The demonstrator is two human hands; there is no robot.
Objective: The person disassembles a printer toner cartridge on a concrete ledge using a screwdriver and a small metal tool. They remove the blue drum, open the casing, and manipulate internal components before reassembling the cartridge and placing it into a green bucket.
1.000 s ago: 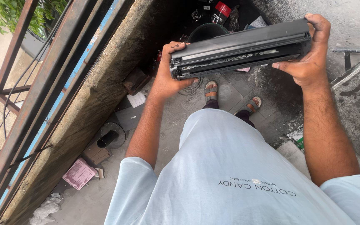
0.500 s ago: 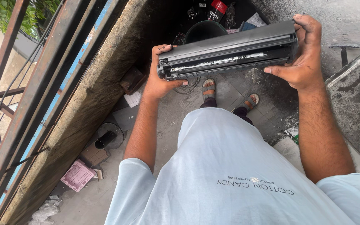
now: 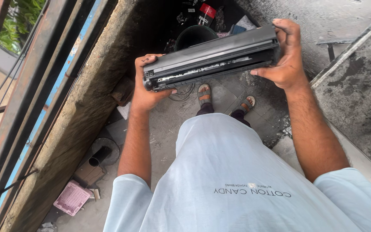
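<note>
A black bucket [image 3: 194,36], contents indiscernible, stands on the floor beneath a black toner cartridge [image 3: 211,58] gripped endwise by left hand [image 3: 149,88] and right hand [image 3: 286,56].

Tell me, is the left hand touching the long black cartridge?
Touching. The head view shows the left hand wrapped around one end of the long black cartridge, its fingers curled under the bottom edge.

We stand in sandals [image 3: 204,93] on a grimy tiled floor [image 3: 168,124]; on it lie a pink perforated tray [image 3: 71,198], a black pipe stub [image 3: 99,156] and a dark bucket [image 3: 194,36]
</note>
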